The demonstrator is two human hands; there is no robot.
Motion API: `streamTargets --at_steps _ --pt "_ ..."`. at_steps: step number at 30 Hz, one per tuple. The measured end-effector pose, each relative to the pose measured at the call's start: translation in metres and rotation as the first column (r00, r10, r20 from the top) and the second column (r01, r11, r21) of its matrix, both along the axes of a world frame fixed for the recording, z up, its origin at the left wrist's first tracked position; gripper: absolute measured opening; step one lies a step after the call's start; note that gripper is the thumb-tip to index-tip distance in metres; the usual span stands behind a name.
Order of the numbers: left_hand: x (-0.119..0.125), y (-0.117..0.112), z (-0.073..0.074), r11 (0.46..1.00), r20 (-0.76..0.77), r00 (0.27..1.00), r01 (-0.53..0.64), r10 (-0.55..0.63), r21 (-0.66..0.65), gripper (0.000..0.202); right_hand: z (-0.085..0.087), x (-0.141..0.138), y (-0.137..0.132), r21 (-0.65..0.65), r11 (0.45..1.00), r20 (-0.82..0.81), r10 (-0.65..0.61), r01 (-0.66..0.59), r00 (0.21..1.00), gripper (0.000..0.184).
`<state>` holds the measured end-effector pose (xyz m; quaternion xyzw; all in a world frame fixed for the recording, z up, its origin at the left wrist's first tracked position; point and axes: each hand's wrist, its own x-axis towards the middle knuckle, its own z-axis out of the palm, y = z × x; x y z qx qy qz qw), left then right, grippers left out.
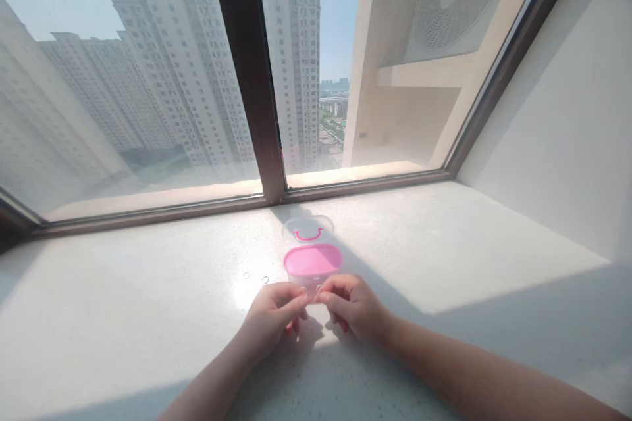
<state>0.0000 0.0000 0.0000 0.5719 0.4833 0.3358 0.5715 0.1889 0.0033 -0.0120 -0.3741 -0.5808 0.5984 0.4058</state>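
Note:
My left hand [279,316] pinches a small thin ring [303,291] between thumb and forefinger. Opposite it, my right hand [353,306] pinches another small ring [319,289] the same way, and the fingertips of both hands nearly meet. Just beyond them stands an oval clear plastic box with a pink top piece [313,260]; my hands hide part of its near side. Behind that lies a clear oval piece with a pink handle [309,237]. To the left of the box, a ring [265,279] and a second ring [246,275] lie flat on the pale surface.
The speckled white window sill [148,316] runs up to a dark window frame [269,194]. A white wall [557,145] closes the right side. Bright sun and hard shadow cross the sill. Tall buildings and an outdoor fan unit show through the glass.

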Motion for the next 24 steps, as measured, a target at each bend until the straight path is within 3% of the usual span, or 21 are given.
streamTargets --at_steps 24 --pt "0.0012 -0.0024 0.0047 1.0 -0.033 0.999 -0.008 0.008 0.005 0.032 0.0023 0.0003 -0.0012 -0.003 1.0 0.022 -0.009 0.009 1.0 0.023"
